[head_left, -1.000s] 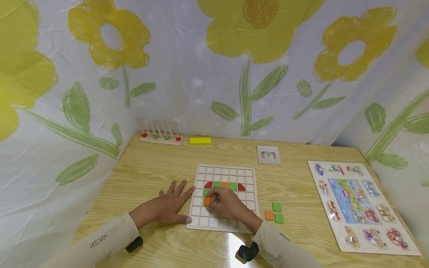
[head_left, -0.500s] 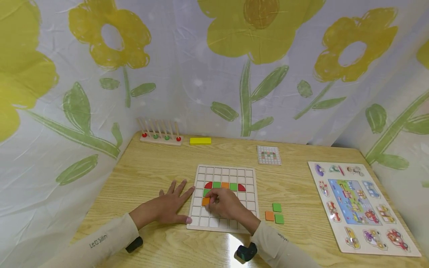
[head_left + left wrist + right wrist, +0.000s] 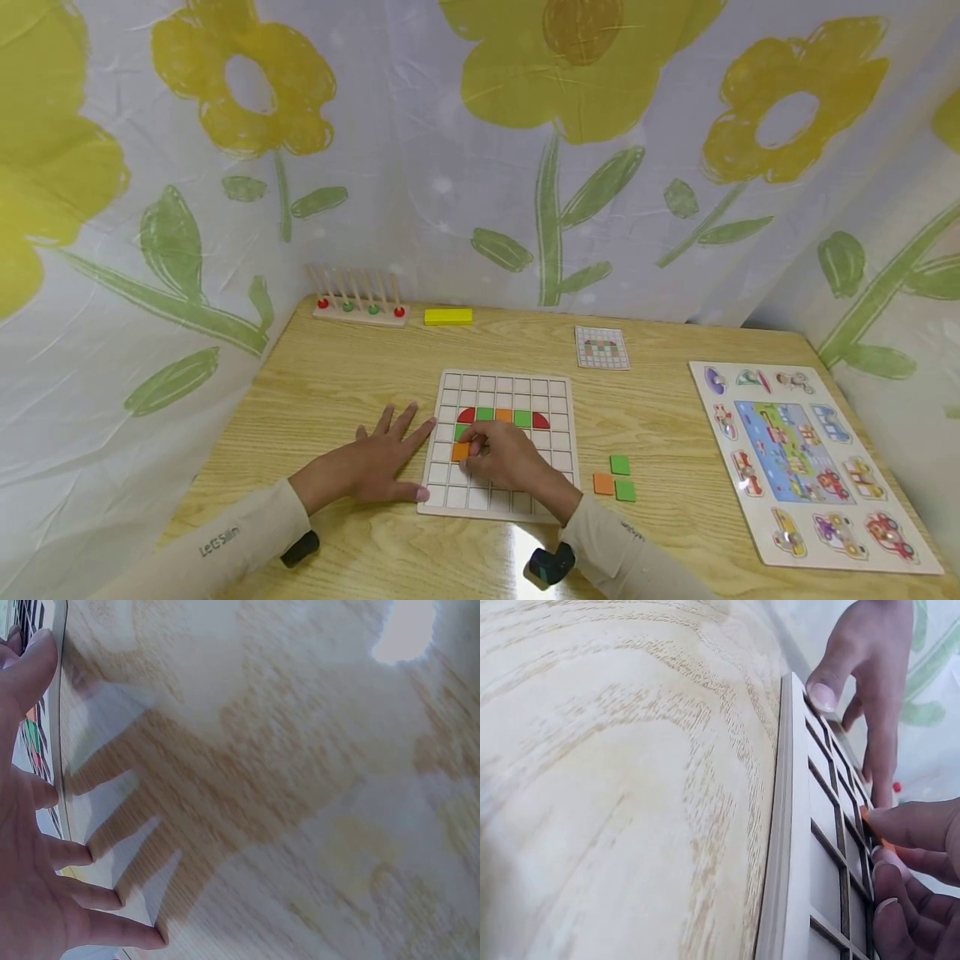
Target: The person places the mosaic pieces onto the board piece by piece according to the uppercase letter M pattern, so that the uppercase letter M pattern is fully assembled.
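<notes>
A wooden grid board (image 3: 450, 497) lies on the table with coloured tiles in its cells. Across one row run a red quarter-round tile (image 3: 467, 414), a green tile (image 3: 485, 413), an orange tile, another green and another red. Below, a green tile (image 3: 460, 432) is partly covered by fingers. My right hand (image 3: 504, 454) pinches an orange square tile (image 3: 461, 452) at the board's left part, seen edge-on in the right wrist view (image 3: 887, 844). Spread flat, my left hand (image 3: 378, 457) rests at the board's left edge, its thumb touching the near corner.
Two green squares (image 3: 619, 464) and an orange square (image 3: 603, 482) lie right of the board. Behind are a pattern card (image 3: 602, 347), a yellow box (image 3: 448, 317) and a peg stand (image 3: 362, 312) with beads. A picture puzzle board (image 3: 817, 467) lies at the right.
The orange tile in my right hand has shifted slightly left and settled lower over its cell. The left hand stays where it was.
</notes>
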Demonstrator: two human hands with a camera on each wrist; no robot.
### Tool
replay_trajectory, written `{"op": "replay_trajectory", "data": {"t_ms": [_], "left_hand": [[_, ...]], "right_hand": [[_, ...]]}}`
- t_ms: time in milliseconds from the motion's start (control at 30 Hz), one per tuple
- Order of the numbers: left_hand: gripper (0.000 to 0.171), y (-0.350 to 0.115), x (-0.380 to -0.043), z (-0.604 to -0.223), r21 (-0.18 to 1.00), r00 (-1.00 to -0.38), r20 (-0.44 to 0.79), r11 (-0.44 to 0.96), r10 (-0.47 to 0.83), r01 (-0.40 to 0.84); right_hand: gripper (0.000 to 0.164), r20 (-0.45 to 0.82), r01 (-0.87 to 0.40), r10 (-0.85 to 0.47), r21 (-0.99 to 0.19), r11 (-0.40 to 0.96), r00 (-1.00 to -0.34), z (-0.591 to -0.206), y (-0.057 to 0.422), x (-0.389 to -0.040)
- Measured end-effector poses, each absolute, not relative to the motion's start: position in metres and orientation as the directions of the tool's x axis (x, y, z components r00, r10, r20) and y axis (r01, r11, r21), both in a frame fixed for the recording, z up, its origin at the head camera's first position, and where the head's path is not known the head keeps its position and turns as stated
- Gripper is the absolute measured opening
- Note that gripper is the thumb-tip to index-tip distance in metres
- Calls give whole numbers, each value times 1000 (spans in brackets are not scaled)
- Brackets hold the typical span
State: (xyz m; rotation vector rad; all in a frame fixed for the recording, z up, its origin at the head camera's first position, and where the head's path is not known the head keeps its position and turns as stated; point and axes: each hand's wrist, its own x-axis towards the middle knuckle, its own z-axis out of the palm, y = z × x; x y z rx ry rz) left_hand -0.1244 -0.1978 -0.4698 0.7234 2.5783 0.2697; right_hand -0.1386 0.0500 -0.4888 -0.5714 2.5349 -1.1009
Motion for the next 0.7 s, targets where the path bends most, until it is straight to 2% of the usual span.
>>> {"op": "replay_trajectory", "data": {"t_ms": [700], "left_hand": [[105, -197, -125, -468, 309, -763, -369, 844, 532, 439]], "right_hand": [[19, -153, -222, -468, -726, 651, -871, -488, 52, -140]]}}
